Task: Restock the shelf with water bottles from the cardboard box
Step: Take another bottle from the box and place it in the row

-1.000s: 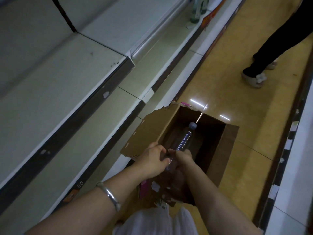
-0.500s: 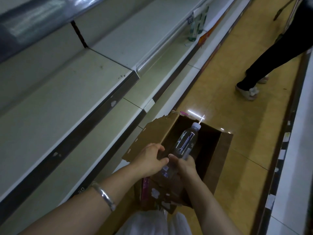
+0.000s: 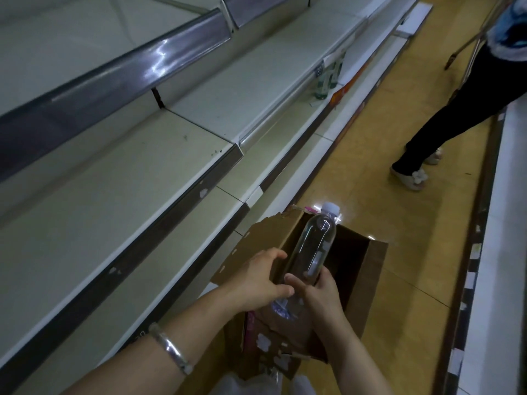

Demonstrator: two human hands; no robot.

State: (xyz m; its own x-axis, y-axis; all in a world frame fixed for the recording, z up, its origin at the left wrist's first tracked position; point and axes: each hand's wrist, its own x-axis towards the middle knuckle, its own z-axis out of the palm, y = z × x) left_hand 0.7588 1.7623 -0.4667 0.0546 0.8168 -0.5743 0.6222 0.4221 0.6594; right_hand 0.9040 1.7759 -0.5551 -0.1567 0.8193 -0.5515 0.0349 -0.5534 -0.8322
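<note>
Both hands' fingers [image 3: 288, 279] curled, forearms extended forward.

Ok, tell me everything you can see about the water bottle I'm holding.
The water bottle is clear plastic with a pale cap, and slim. It is tilted, cap pointing away from you, over the open cardboard box. The right hand grips its lower part; the left hand touches it beside the base. Its base sits low behind your hands. Light glints along its side. Whether it carries a label cannot be told.
</note>
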